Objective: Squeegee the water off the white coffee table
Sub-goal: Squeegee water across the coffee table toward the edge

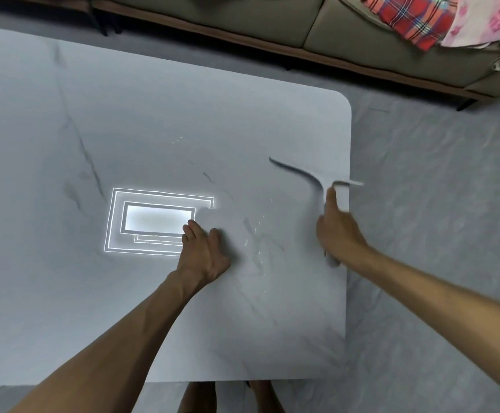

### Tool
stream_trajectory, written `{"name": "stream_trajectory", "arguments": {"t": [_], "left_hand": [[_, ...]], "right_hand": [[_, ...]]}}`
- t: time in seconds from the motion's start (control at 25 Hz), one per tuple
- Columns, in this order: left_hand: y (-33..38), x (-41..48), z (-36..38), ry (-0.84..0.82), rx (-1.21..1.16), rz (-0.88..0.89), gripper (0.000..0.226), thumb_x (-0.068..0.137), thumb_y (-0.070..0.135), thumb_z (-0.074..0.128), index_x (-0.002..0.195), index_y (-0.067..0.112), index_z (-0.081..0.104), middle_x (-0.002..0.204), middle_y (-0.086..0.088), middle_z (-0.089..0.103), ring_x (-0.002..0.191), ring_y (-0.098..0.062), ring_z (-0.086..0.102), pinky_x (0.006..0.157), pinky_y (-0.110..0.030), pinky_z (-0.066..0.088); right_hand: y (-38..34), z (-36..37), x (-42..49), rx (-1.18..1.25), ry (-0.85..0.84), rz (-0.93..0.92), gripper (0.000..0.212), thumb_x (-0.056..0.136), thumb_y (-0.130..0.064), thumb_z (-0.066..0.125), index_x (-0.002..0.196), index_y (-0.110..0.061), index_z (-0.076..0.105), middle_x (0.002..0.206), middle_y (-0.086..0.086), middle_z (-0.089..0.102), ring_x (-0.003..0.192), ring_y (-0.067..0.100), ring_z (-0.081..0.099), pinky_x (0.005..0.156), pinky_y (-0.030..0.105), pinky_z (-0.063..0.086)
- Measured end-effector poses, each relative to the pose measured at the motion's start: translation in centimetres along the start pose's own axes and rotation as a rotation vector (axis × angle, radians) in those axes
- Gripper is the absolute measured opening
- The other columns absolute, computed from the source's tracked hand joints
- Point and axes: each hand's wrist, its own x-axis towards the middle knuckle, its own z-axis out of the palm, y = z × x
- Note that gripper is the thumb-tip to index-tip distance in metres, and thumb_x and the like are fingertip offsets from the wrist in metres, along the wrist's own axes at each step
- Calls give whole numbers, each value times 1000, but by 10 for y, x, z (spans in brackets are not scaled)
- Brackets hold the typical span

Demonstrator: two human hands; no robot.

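The white coffee table (pixel 123 293) has a marbled top with grey veins and fills the left and middle of the view. Small water streaks (pixel 256 236) glint near its right side. A white squeegee (pixel 308 177) is over the table's right edge, its blade stretching from the middle out past the rim. My right hand (pixel 336 234) is shut on the squeegee's handle. My left hand (pixel 204 251) rests flat on the tabletop, fingers apart, holding nothing.
A ceiling light's reflection (pixel 156 222) shines on the tabletop by my left hand. A beige sofa (pixel 272 22) runs along the far side, with plaid and pink cloths (pixel 439 19) on it. Grey floor (pixel 436 204) lies right of the table. My legs (pixel 231 397) stand at the near edge.
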Motion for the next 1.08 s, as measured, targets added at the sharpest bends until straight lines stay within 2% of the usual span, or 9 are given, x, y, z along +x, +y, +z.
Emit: {"name": "stream_trajectory", "arguments": {"t": [0.08,0.2,0.28,0.36,0.44,0.52,0.64,0.84,1.08], "left_hand": [[-2,-5,-1,14,-6,8,45,73,11,46,116,0,46,148,-45,11,140,-54,14,118,-47,18],[-12,-15,3,125,-96,64,39,72,8,49,110,0,49,143,-32,32,130,-44,34,107,-42,32],[-21,-22,0,244,-234,49,29,72,-2,49,100,2,53,118,-22,53,109,-39,50,85,-39,41],[-36,-25,-5,369,-291,39,24,68,-9,45,87,6,50,93,-15,55,86,-37,53,67,-33,35],[-57,-27,-11,451,-255,24,18,71,-6,46,83,8,48,92,-14,53,85,-34,52,69,-35,38],[-78,-27,-12,460,-98,-26,14,77,4,42,88,8,50,105,-16,53,101,-34,50,85,-38,41],[-100,-27,-2,380,73,-85,41,76,9,15,102,8,47,121,-21,49,119,-38,40,98,-40,35],[-105,-29,6,400,121,-58,51,66,13,14,101,4,49,121,-24,48,118,-40,41,99,-40,36],[-71,-39,24,389,12,-25,30,75,2,36,100,-1,50,125,-27,47,117,-43,42,101,-44,36]], "right_hand": [[10,17,-41,68,-96,57,71,99,-12,31,152,-33,-13,109,15,61,75,29,63,62,33,53],[-9,14,-67,167,-119,-6,65,98,-17,29,150,-41,-3,85,7,58,52,23,56,39,25,44],[-48,1,-43,261,-38,-81,62,96,-16,31,148,-39,5,86,6,55,54,25,54,38,25,41],[-106,-11,-1,344,38,-131,62,94,-12,32,148,-31,10,99,8,53,69,27,55,43,28,41],[-164,-16,36,390,110,-159,60,94,-6,33,149,-17,13,111,10,48,85,26,52,53,34,43],[-208,-10,54,422,160,-132,55,93,-6,37,145,-5,20,115,8,46,91,25,51,66,35,45],[-237,20,50,346,156,-166,64,90,-3,40,149,-5,14,116,9,49,91,29,57,63,38,50],[-183,77,25,-45,182,-540,65,95,-12,39,153,-24,11,117,18,59,99,39,59,73,36,46],[-20,59,16,-317,169,-746,61,99,-20,38,153,-34,12,85,1,51,71,26,55,63,31,36]]}}
